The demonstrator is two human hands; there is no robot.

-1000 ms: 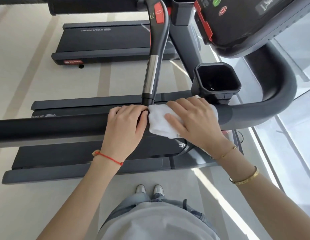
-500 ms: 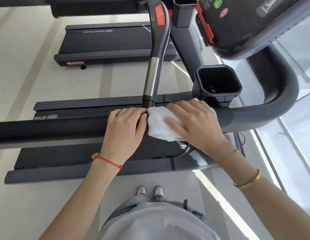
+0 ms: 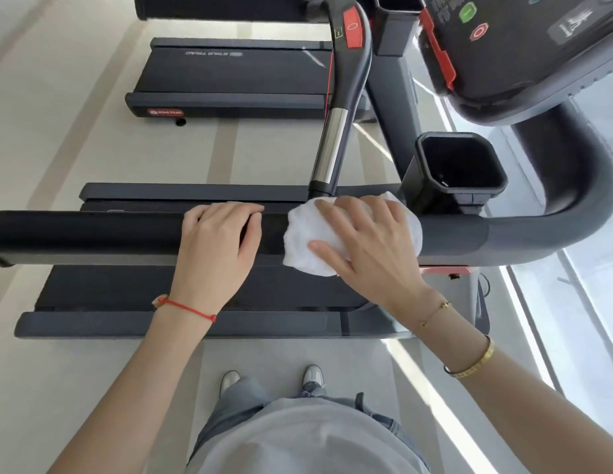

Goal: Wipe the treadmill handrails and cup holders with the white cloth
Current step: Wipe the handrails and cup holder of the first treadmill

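Spanning the view from 9 to 3 o'clock, the thick black handrail (image 3: 93,230) curved away past the square cup holder (image 3: 460,165). The right hand (image 3: 370,244) pressed the crumpled white cloth (image 3: 305,237) onto it, fingers spread flat. The left hand (image 3: 216,248) curled over the rail just beside, at 9 o'clock of the cloth.

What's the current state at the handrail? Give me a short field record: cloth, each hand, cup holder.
cloth: white cloth draped over the black handrail, beside the upright grip's base
right hand: right hand presses the cloth flat, fingers spread
left hand: left hand rests on the handrail left of the cloth, a gap between them, fingers curled over the far side
cup holder: cup holder just beyond the right hand, untouched, looks empty
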